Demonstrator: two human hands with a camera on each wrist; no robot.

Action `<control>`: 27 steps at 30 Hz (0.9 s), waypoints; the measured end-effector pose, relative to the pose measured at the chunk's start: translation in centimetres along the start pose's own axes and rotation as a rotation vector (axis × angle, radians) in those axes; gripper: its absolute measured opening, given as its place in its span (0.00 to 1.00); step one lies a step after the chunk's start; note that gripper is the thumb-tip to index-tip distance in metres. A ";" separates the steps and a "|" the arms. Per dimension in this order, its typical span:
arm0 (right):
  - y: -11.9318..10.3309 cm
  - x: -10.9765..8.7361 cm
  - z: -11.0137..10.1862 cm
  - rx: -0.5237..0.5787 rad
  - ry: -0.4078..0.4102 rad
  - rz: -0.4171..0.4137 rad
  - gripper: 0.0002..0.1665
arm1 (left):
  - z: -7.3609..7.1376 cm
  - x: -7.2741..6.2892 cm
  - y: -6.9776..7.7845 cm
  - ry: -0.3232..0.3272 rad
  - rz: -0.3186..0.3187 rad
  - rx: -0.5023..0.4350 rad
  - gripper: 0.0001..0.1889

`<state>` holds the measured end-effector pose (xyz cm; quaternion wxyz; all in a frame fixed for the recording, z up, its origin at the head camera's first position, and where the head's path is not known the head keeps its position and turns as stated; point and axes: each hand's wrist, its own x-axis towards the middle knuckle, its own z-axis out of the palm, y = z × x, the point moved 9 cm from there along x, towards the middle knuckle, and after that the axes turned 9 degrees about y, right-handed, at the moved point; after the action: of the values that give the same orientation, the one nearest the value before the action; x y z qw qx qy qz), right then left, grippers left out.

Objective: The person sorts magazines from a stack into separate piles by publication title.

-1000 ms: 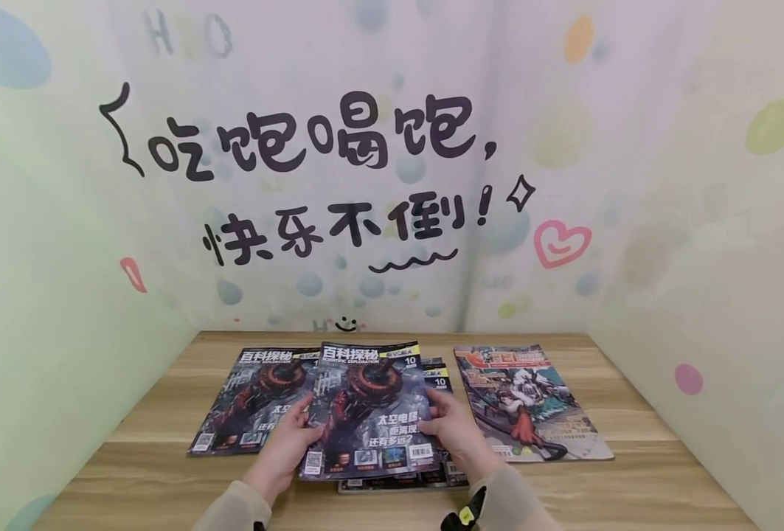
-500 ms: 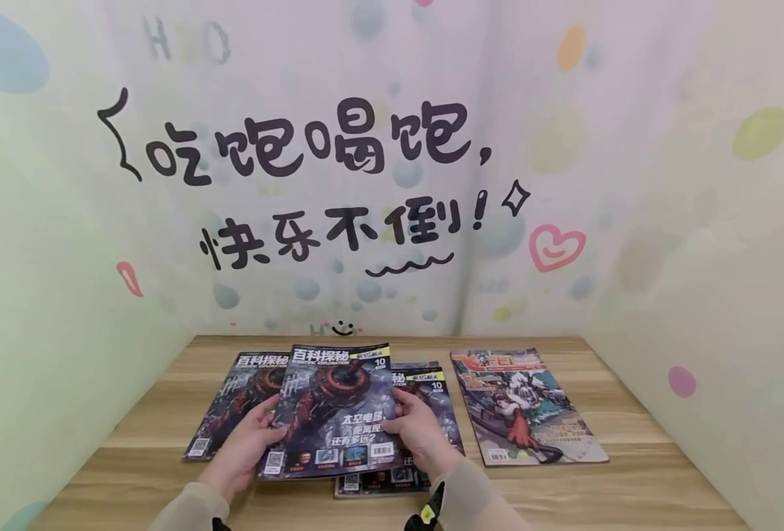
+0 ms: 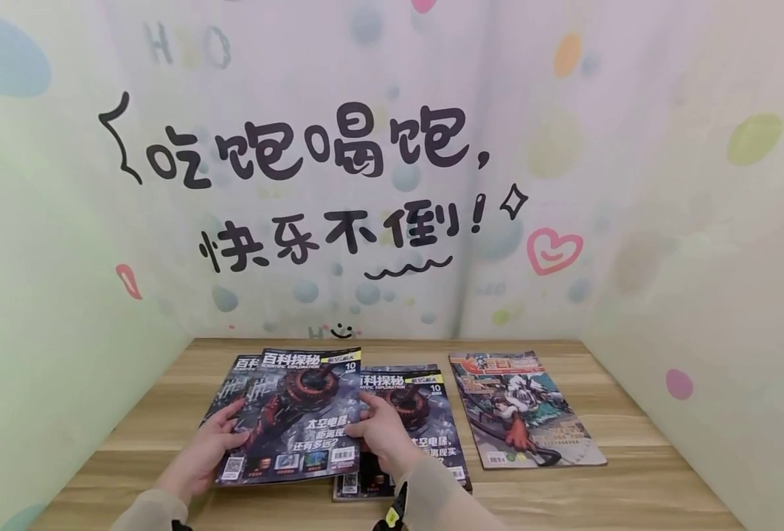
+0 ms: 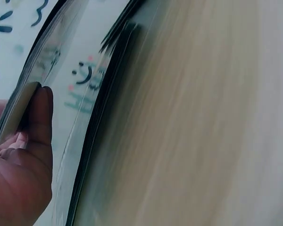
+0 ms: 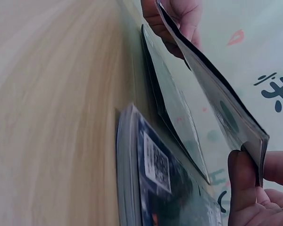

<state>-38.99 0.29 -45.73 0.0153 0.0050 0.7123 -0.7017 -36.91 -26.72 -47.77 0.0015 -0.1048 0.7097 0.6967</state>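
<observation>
Both hands hold one dark science magazine [image 3: 299, 405] by its side edges, raised above the table in the head view. The left hand [image 3: 202, 450] grips its left edge; the right hand [image 3: 381, 435] pinches the right edge, thumb on the cover. Beneath and behind it, mostly covered, lies a matching magazine [image 3: 227, 391]. A pile of the same magazines [image 3: 425, 428] sits to the right, partly behind the right hand. In the right wrist view the held magazine [image 5: 221, 103] is tilted and apart from the magazine lying below it [image 5: 172, 99].
A different comic-style magazine [image 3: 531, 413] lies at the right of the wooden table [image 3: 564, 494]. Light walls enclose the table at the back and both sides; the back wall [image 3: 392, 310] carries black lettering.
Both hands have carried the held magazine left, from over the middle pile to over the left magazine. More of the middle pile now shows. The right magazine stays put.
</observation>
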 end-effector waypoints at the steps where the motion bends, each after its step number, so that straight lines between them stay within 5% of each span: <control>1: 0.0 0.0 0.3 0.001 0.002 0.001 0.42 | -0.3 0.0 -0.1 -0.009 0.002 0.000 0.41; 18: 0.2 -0.2 5.8 0.064 -0.036 0.014 0.42 | -4.9 -0.1 -1.0 -0.053 -0.037 -0.052 0.43; 27: 0.9 -0.2 7.3 0.104 -0.077 0.066 0.42 | -5.6 -0.1 -1.3 -0.115 -0.041 -0.059 0.46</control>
<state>-38.64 -6.95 -46.77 0.0656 0.0021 0.6733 -0.7365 -35.86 -32.24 -48.84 0.0536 -0.0792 0.6854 0.7219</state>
